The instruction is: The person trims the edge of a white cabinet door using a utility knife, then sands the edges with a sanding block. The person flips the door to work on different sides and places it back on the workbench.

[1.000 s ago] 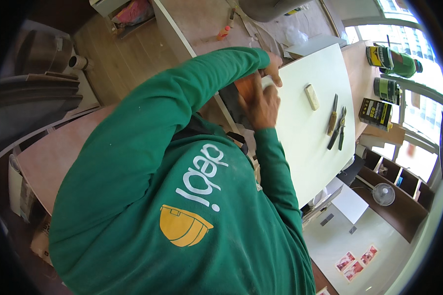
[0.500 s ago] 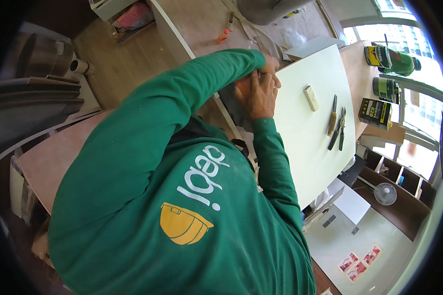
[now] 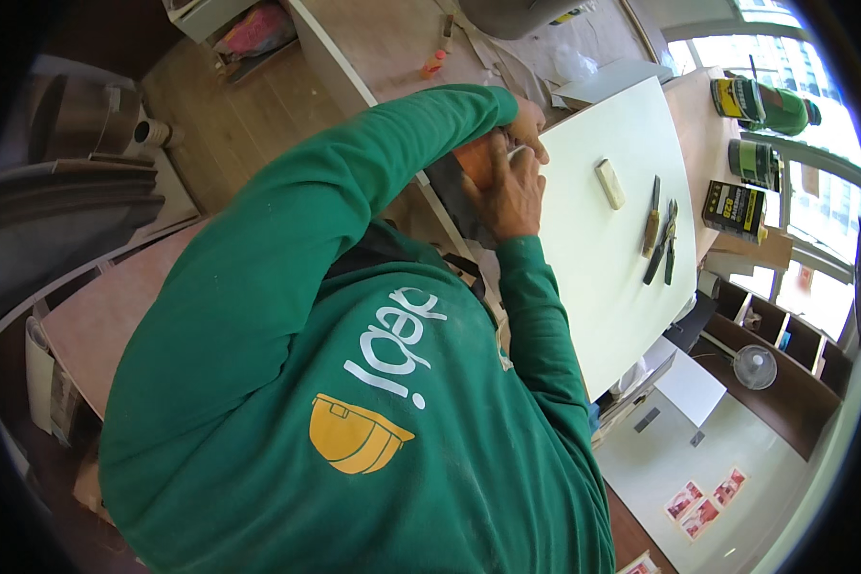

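Note:
Near the left edge of a white board [image 3: 607, 277], my two hands are close together. The thumb and fingers of my right hand [image 3: 514, 196] are bent around a reddish-brown, wood-like block [image 3: 476, 161], whose full shape is hidden. Just beyond it, my left hand [image 3: 528, 124] is closed, its fingers curled down by the board's corner; what they grip is hidden. A small pale bit shows between the hands. On the board lie a cream-coloured bar [image 3: 609, 184], a wooden-handled tool with a narrow blade [image 3: 652, 220] and dark-handled pliers [image 3: 665, 249].
Cans [image 3: 754, 163] and a dark square tin [image 3: 735, 209] stand beyond the board by the windows. A small orange-capped bottle [image 3: 433, 64] is on the far worktop [image 3: 383, 67]. A fan [image 3: 755, 366] stands at right; dark curved panels [image 3: 67, 191] lean at left.
My right hand's fingers have shifted slightly, and more of the reddish-brown block shows. My left hand stays close to the board's corner. The view has moved a little.

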Demonstrator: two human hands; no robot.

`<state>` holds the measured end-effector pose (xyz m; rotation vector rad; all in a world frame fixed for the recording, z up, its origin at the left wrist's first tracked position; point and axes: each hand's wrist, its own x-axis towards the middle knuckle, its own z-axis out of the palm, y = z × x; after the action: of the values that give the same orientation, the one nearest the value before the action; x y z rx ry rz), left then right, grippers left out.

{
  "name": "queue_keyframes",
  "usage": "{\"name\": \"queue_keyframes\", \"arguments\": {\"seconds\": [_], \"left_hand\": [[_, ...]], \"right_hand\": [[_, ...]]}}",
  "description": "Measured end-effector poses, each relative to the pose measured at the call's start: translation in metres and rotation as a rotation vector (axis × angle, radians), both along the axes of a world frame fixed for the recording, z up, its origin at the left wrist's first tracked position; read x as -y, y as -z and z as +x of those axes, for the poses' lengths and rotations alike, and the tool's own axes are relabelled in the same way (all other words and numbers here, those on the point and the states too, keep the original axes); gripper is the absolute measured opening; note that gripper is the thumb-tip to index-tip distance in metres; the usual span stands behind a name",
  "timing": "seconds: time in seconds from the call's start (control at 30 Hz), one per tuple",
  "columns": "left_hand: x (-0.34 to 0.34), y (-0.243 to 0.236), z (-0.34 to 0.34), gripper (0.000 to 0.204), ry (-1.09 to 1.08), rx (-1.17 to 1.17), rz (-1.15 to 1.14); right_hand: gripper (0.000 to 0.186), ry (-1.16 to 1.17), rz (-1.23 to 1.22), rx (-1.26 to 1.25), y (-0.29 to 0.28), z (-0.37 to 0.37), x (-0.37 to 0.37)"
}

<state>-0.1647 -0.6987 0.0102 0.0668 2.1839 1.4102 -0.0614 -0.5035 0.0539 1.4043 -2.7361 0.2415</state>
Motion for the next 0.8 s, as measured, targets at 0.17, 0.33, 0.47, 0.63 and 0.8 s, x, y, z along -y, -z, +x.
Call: {"name": "queue_keyframes", "arguments": {"seconds": [0.17,0.33,0.47,0.63,0.8], "left_hand": [[0.007,0.004,0.002,0.063,-0.024,0.059,0.098],[0.000,0.004,0.003,0.065,0.004,0.086,0.065],[0.003,0.005,-0.005,0.066,0.010,0.100,0.099],[0.008,0.014,-0.008,0.069,0.027,0.057,0.050],[0.006,0.028,0.005,0.074,-0.059,0.037,0.124]], "right_hand": [[0.097,0.081,0.112,0.078,0.003,0.005,-0.070],[0.100,0.112,0.076,0.038,0.013,0.020,-0.121],[0.090,0.061,0.062,-0.010,0.010,0.006,0.012],[0.096,0.061,0.064,-0.003,0.006,0.009,-0.064],[0.101,0.289,0.057,0.040,-0.002,0.027,-0.191]]}}
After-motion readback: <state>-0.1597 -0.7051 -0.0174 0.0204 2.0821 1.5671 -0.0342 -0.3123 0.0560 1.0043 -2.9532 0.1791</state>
